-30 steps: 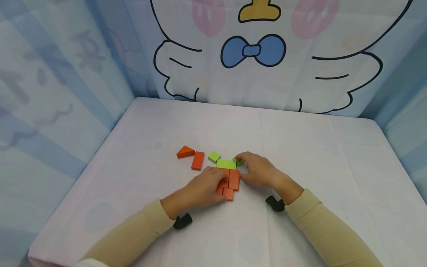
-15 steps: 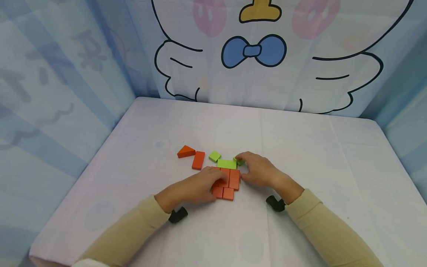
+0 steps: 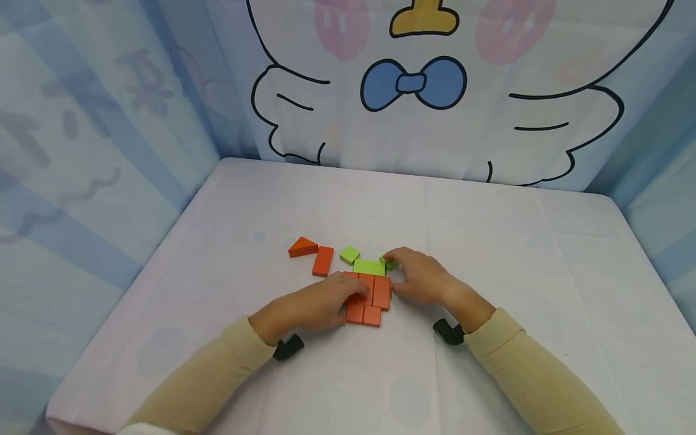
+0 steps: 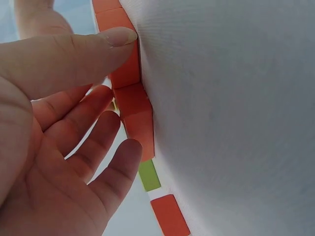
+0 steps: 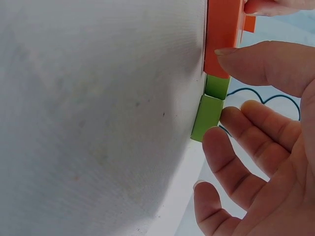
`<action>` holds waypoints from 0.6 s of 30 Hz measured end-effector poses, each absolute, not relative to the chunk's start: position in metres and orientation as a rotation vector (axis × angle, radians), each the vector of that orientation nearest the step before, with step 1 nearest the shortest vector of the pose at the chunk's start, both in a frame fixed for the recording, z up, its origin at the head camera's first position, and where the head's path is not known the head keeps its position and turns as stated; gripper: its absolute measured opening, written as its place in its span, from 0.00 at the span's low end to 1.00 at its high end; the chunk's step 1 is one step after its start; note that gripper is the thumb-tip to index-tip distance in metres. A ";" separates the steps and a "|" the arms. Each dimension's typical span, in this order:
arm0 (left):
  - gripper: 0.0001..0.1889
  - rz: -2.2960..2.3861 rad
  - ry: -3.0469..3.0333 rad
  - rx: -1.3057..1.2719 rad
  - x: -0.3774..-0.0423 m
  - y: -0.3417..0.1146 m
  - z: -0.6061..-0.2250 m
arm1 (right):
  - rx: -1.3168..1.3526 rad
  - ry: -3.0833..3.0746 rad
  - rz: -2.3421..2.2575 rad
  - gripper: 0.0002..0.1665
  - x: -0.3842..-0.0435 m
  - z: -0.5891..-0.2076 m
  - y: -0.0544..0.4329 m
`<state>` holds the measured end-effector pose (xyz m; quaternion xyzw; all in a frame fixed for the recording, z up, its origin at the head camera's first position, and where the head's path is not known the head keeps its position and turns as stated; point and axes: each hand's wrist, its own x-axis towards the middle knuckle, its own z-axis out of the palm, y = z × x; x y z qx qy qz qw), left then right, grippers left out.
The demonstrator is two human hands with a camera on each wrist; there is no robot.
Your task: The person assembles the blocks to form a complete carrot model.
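Several orange-red blocks lie flat, fitted together as a patch, with a tall one [image 3: 382,293] on the right and a small one [image 3: 372,316] at the near side. A light green rectangular block [image 3: 370,267] lines its far edge. My left hand [image 3: 315,302] rests over the patch's left part, fingertips on top; in the left wrist view its thumb touches an orange block [image 4: 129,69]. My right hand [image 3: 424,278] is at the right side, its thumb on an orange block [image 5: 221,39] and a finger at a small green block [image 5: 206,118], which it partly hides in the head view.
Another small green block [image 3: 350,254] lies turned, just beyond the patch. An orange triangular block [image 3: 302,248] and an orange rectangular one [image 3: 323,261] lie to the left. A white cloth covers the table [image 3: 489,241]; a printed curtain [image 3: 413,139] hangs behind it.
My left hand has drawn back slightly to the left, its thumb moving off the near row, so the small lower-left block shows more. The right hand and the blocks stay where they were.
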<state>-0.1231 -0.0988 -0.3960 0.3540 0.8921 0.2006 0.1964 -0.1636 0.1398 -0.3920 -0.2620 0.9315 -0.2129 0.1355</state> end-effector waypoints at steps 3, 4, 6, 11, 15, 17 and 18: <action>0.26 0.565 2.497 0.985 -0.123 -0.098 -0.397 | -0.760 2.700 -0.615 0.31 -0.164 -0.392 0.140; 0.26 0.566 2.494 0.974 -0.123 -0.098 -0.396 | -0.758 2.701 -0.615 0.31 -0.164 -0.393 0.140; 0.27 0.579 2.483 0.939 -0.123 -0.098 -0.396 | -0.754 2.700 -0.616 0.31 -0.163 -0.393 0.140; 0.30 0.659 2.480 0.820 -0.126 -0.105 -0.391 | -0.754 2.699 -0.613 0.31 -0.163 -0.393 0.140; 0.32 0.726 2.545 0.734 -0.132 -0.114 -0.384 | -0.763 2.704 -0.608 0.31 -0.164 -0.394 0.140; 0.33 0.747 2.584 0.660 -0.136 -0.119 -0.383 | -0.763 2.703 -0.609 0.31 -0.164 -0.394 0.140; 0.33 0.756 2.598 0.624 -0.138 -0.122 -0.383 | -0.765 2.703 -0.607 0.31 -0.164 -0.394 0.140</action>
